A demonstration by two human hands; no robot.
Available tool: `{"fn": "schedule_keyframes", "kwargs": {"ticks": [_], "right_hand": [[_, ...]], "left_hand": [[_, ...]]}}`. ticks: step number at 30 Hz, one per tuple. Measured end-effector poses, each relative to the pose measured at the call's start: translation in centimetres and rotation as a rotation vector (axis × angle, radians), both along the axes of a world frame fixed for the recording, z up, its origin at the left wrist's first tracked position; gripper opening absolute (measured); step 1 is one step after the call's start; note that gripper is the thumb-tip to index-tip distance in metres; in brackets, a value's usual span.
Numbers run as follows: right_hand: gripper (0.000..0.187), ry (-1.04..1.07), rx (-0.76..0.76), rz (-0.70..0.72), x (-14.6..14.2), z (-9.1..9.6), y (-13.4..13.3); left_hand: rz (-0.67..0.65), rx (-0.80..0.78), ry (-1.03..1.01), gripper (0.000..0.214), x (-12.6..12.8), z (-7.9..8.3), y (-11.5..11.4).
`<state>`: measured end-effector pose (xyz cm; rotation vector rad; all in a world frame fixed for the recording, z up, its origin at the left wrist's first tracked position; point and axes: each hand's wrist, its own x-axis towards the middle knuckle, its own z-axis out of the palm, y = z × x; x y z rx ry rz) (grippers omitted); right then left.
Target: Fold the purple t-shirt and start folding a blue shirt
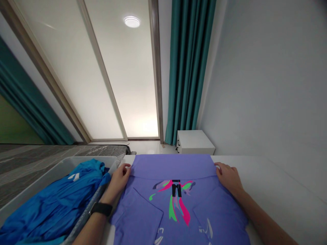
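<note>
A purple T-shirt lies flat on a white table, with a multicoloured print in pink, green and black on it and its far part folded over. My left hand is at the far left corner of the fold, with fingertips on the fabric edge. My right hand holds the far right corner in the same way. A black watch circles my left wrist. Close to my left forearm, a crumpled blue garment lies in a grey plastic bin.
The bin stands left of the T-shirt, its near wall under my left forearm. Beyond the table are a white cabinet, teal curtains and a frosted glass door. A grey striped surface extends at the left.
</note>
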<state>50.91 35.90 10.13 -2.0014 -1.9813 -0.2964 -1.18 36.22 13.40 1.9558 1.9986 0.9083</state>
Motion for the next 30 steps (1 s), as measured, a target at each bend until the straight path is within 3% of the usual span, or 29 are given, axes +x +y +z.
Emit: {"fn": "schedule_keyframes", "kwargs": {"ticks": [3, 6, 10, 15, 19, 24, 30], "right_hand": [[0.036, -0.035, 0.060, 0.035, -1.1, 1.5, -0.3], [0.039, -0.029, 0.038, 0.202, -3.9, 2.6, -0.4], [0.045, -0.005, -0.051, 0.364, -9.0, 3.4, 0.3], [0.053, 0.018, -0.166, 0.328, -13.8, 3.7, 2.4], [0.057, 0.038, -0.247, 0.279, -15.5, 3.3, 3.4], [0.061, 0.093, -0.338, 0.231, -16.0, 2.4, 3.3], [0.061, 0.092, -0.347, 0.211, -16.2, 2.3, 3.8]], "left_hand": [[-0.045, 0.147, 0.167, 0.033, 1.3, 0.6, 0.0], [-0.236, 0.207, 0.322, 0.036, 4.6, 1.1, -0.3], [-0.399, 0.147, 0.474, 0.047, 10.3, 1.2, -0.2], [-0.415, 0.032, 0.556, 0.051, 15.1, 1.1, 1.6], [-0.397, -0.042, 0.555, 0.053, 16.5, 0.1, 2.9], [-0.368, -0.074, 0.545, 0.058, 16.4, -1.4, 3.5], [-0.375, -0.068, 0.527, 0.058, 16.8, -0.9, 4.0]]}}
